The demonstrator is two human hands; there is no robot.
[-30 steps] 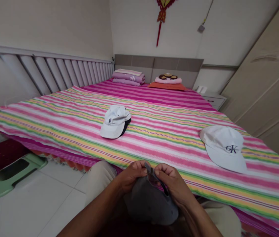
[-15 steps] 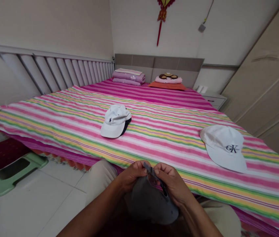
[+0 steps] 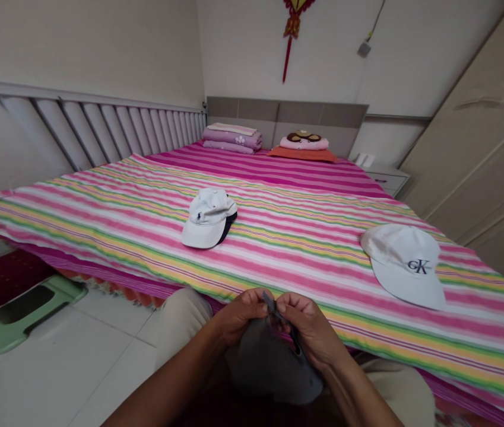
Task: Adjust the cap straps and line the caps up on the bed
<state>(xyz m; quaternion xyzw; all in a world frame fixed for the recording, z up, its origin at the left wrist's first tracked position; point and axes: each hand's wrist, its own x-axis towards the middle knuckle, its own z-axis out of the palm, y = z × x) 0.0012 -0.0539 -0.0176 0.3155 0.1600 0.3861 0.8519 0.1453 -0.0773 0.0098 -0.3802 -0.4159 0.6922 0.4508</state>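
A dark grey cap [image 3: 273,365] hangs over my lap at the bed's near edge, its crown turned down and partly in shadow. My left hand [image 3: 243,314] pinches one side of the cap's back strap between thumb and fingers. Close beside it, my right hand [image 3: 307,323] grips the other side of the same strap. Small details of the fastening between the fingertips are too dark to make out. On the bed beyond, a white cap [image 3: 207,219] with a small dark emblem rests over a dark cap. Farther right lies a white cap with black letters [image 3: 405,267].
A striped sheet [image 3: 296,255] covers the bed. Folded purple bedding [image 3: 233,139] and a pink pillow stack [image 3: 304,144] lie by the headboard [image 3: 252,110]. Railing [image 3: 113,127] runs along the left. A green stool [image 3: 24,314] stands on the tiled floor; a nightstand [image 3: 387,178] is back right.
Hardly anything differs. My fingers have shifted very slightly on the cap's strap; the caps on the bed stay in place.
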